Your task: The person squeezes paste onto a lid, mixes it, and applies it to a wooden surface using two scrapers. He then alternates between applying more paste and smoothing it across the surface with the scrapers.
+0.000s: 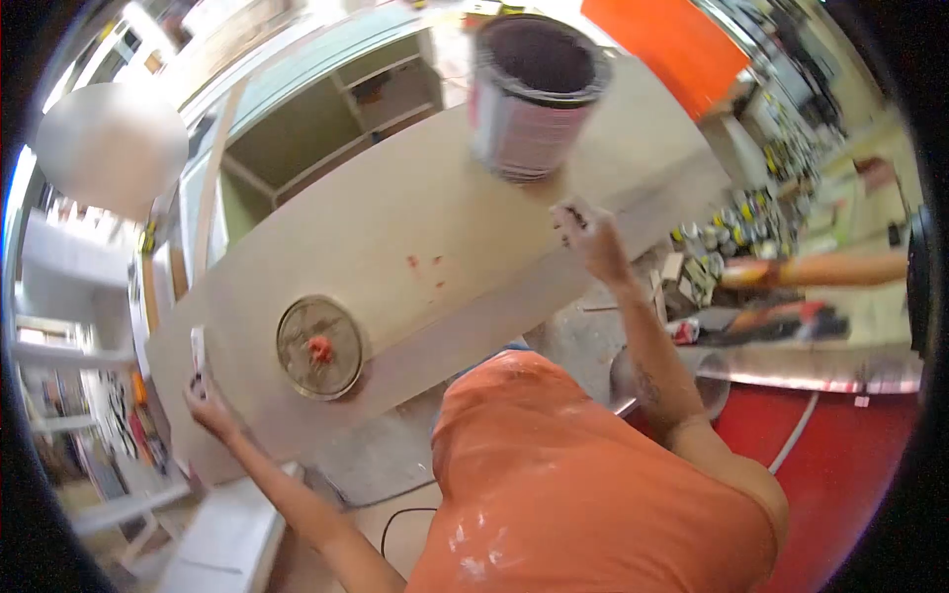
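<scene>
At the left end of the wooden board, my left hand (pixel 205 400) is closed around the lower end of a slim white object (pixel 198 348), too blurred to name. A round metal can lid (pixel 341 368) lies on the board to the right of this hand, with a reddish-pink dab (pixel 319 348) of paste on it. My right hand (pixel 590 237) is closed above the board's near side, with dark marks at the fingers; what it holds, if anything, cannot be made out. Just beyond it stands a large open can (pixel 534 128) with a dark inside.
The long board (pixel 395 212) carries a few reddish smears. Behind it stands an open-fronted cabinet (pixel 297 138). An orange panel (pixel 672 49) is at the far right. Several small cans and scraps (pixel 736 222) clutter the right side. A white piece (pixel 222 539) stands at lower left.
</scene>
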A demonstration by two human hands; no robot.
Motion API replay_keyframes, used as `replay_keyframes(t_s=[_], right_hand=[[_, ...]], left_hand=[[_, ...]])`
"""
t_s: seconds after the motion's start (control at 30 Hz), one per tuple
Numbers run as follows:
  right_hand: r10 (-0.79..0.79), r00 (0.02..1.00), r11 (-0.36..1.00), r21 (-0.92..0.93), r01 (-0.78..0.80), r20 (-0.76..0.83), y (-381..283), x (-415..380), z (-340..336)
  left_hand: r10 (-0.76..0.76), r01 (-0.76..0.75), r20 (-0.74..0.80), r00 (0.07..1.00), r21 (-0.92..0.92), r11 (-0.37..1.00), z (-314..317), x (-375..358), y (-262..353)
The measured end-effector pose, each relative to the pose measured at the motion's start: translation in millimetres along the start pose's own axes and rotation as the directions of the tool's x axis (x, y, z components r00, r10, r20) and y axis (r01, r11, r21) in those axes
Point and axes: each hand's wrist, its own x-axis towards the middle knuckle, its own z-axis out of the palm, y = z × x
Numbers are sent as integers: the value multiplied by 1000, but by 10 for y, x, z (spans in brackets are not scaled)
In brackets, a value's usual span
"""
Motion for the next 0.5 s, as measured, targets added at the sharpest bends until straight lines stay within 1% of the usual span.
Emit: replay_keyframes(t_s=[0.03,0.07,0.1,0.13,0.17,0.2,0.27,0.3,0.33,0.37,0.4,0.43,0.47,0.5], right_hand=[[-33,997,999,22,35,-76,61,-45,-6],[-66,985,997,40,73,-157,88,-75,19],[-87,984,992,81,100,-157,136,-70,26],[-107,981,984,121,127,-159,170,-60,25],[-151,967,974,134,180,-204,180,-44,38],[-194,949,963,138,233,-249,184,-24,38],[-247,936,950,125,284,-252,170,-25,-10],[-262,942,951,111,290,-210,189,-25,-52],[-277,948,950,101,294,-158,207,-41,-81],[-305,936,929,162,333,-177,212,-63,-105],[-332,923,900,226,372,-196,226,-89,-109],[-308,926,905,232,356,-220,226,-103,-80],[-352,906,884,236,404,-235,242,-102,-51],[-400,883,859,236,455,-247,298,-125,-99]], left_hand=[[-70,71,9,997,-61,996,-18,-60,168],[-130,134,33,991,-158,978,-35,-76,111],[-33,27,-37,999,-164,986,86,4,-468],[59,-59,-3,998,-134,989,36,80,-672],[-21,8,-70,997,-176,984,29,114,-697],[8,-36,-171,985,-163,986,-112,-82,184],[3,-59,-190,982,-292,954,-79,128,309],[37,-90,-170,985,-319,943,-4,223,650],[69,-97,-95,993,-339,936,-2,227,1016],[101,-102,-22,995,-352,930,0,176,1370],[131,-126,-9,991,-361,924,35,55,1783],[264,-205,90,960,-415,886,61,-104,2261],[391,-270,179,903,-471,840,107,-243,2658],[519,-321,199,831,-591,740,214,-371,2906]])
